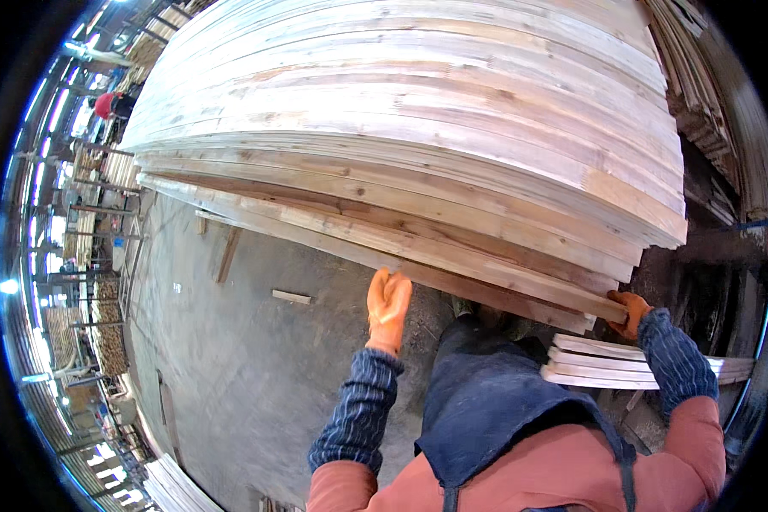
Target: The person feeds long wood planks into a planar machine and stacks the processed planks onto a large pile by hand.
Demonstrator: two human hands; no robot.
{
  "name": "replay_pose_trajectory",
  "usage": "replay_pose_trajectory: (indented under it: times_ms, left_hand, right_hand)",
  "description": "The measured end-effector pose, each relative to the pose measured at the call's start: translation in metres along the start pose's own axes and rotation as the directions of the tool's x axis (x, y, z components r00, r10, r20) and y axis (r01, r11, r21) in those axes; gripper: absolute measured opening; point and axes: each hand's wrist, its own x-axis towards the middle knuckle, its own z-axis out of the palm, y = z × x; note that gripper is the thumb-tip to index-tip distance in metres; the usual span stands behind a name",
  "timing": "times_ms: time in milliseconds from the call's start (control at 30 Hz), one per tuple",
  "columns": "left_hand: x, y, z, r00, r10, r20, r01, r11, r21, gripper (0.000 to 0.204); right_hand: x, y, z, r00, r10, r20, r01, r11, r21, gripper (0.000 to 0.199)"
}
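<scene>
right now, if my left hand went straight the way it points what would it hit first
Most likely the outermost board on the near side of the stack; your left hand looks almost against it, though depth is unclear.

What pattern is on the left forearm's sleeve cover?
The sleeve cover is dark blue with pale stripes, best seen in the head view.

Board stack [418, 111] was washed out toward 12 o'clock. Glare was thrown by a bright spot [8, 286] at 9; fine detail there was lost. 3 o'clock was left in shadow. Edges were bowed by fisheye, corners blacked out.
</scene>
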Motion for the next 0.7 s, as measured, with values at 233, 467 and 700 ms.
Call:
replay_pose_trajectory:
  times_ms: [233,467,700]
  left_hand:
    - [0.118,0.017,-0.01,0.998,-0.057,-0.032,0.007,0.578,-0.816,0.093]
    - [0.107,0.019,-0.017,0.983,-0.184,0.009,0.11,0.542,-0.833,0.094]
    - [-0.001,0.014,0.052,0.855,-0.134,0.502,0.5,0.471,-0.726,0.067]
  right_hand:
    - [-0.084,-0.035,-0.014,0.966,-0.21,0.149,0.246,0.927,-0.285,0.034]
    - [-0.104,-0.094,0.034,0.884,-0.141,0.445,0.457,0.06,-0.888,0.053]
    - [-0.103,-0.165,0.328,0.42,-0.105,0.902,0.787,0.537,-0.304,0.092]
